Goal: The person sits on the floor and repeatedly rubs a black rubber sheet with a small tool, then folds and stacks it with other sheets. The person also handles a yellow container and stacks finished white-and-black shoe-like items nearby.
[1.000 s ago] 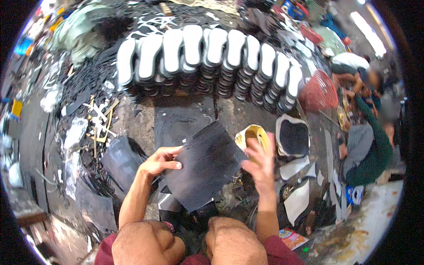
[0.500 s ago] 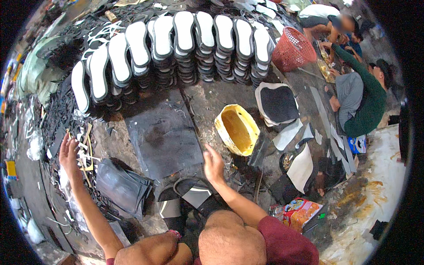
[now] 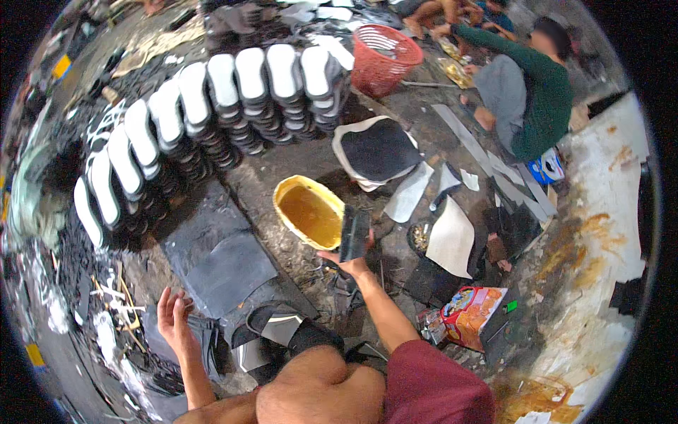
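My right hand (image 3: 353,263) is closed on a dark flat rectangular spreader (image 3: 355,230), held against the right side of a yellow tub (image 3: 280,201). Inside that tub is a brownish-yellow, glue-like substance (image 3: 311,212). My left hand (image 3: 176,319) hangs over a stack of black sheets (image 3: 209,339), fingers loosely bent and apart, holding nothing. One grey-black sheet (image 3: 236,274) lies flat on the dark board (image 3: 205,225) in front of my feet.
Stacks of white-topped soles (image 3: 194,94) curve across the far side, with a red basket (image 3: 381,63) at their right end. Black and white sheet pieces (image 3: 378,148) lie right of the tub. A co-worker in green (image 3: 540,99) sits at the far right.
My right hand has reached forward and taken hold of the spreader. A dark sheet now lies on the board. My left hand has moved inward, and the view has swung right.
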{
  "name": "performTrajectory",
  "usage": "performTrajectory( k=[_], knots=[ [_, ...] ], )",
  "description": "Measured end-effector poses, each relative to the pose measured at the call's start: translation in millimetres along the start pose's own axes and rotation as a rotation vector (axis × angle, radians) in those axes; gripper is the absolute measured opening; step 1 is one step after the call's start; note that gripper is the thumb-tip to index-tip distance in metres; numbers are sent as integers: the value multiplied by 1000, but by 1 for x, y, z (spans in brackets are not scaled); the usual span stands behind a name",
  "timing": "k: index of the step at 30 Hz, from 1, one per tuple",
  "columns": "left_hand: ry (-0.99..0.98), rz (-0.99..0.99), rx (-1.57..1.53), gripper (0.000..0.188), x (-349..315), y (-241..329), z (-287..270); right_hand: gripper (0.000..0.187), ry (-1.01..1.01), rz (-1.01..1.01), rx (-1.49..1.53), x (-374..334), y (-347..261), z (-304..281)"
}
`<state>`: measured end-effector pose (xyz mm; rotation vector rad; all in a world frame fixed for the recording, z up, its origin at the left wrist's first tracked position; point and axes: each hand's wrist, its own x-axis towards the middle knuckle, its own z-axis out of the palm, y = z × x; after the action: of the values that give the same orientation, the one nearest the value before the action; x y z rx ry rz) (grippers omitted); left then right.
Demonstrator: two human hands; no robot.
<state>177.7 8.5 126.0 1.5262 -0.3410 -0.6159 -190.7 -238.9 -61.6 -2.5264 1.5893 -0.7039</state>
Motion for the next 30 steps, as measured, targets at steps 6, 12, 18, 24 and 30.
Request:
performTrajectory(
  k=[6, 12, 18, 24, 30],
  knots=[
    [-59, 147, 45, 45, -11, 34, 14, 77, 213, 23, 370, 17, -49, -13],
    [-93, 182, 257, 44, -20, 34, 18, 81, 192, 586, 917, 9, -18, -83],
    [-229, -18, 317, 45, -28, 33, -46, 82, 681, 895, 422, 37, 121, -171],
    [-80, -330, 168, 52, -54, 60, -81, 114, 798, 1298, -268, 45, 316, -200],
    [-42, -110, 268, 54, -92, 23, -115, 89, 207, 1395, -229, 38, 364, -217]
  ],
)
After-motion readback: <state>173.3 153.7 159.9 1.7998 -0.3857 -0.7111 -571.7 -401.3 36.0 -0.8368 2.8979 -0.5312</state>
